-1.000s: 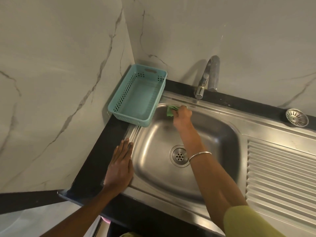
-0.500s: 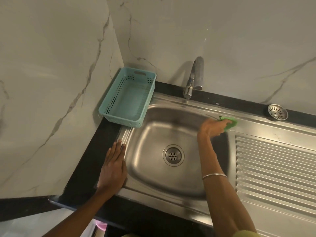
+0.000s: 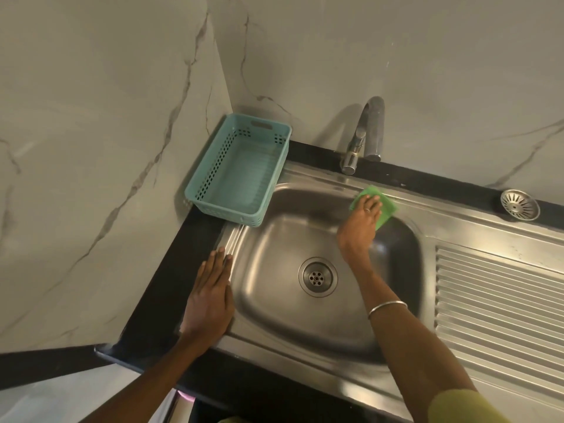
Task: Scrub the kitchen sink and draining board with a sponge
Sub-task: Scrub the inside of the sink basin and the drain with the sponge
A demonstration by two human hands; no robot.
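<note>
**A:** Marble-look walls, black desk (image 3: 171, 288), steel sink (image 3: 274, 300) set in the corner w/ ribbed draining board (image 3: 500, 303) to the right. Where's the sponge?

**B:** Green sponge (image 3: 386, 209) is on the sink's back rim, just right of the tap (image 3: 363, 138), partly over the bowl's far edge. Right hand (image 3: 360, 224) on top of it, fingers (image 3: 370, 201) spread flat, pressing down, not curled round it. So a palm-and-fingers hold, not a pinch.

**A:** Left?

**B:** Left hand (image 3: 210, 297) lies flat, fingers straight and together, holding nothing. It rests on the left rim where steel meets desk. Prob. a brace.

**A:** How will the sponge handle?

**B:** My guess: light, soft, thin, looks more like a scouring pad. It would bend over the rim's edge and fold if pushed from one corner. Best held from above, fingers spread across the middle, so pressure goes even. Steel looks smooth and may be slick if wet; can't tell if it's wet now.

**A:** Anything in the way?

**B:** Teal basket (image 3: 241, 166) sits at the back-left corner, overhanging the sink's rim; looks empty. Loose strainer (image 3: 519, 204) on the desk behind the draining board. Both well apart from the sponge. Drain (image 3: 317, 276) is open in the bowl's middle.

**A:** Progress?

**B:** Rim in hand; can't judge the rest.
</note>
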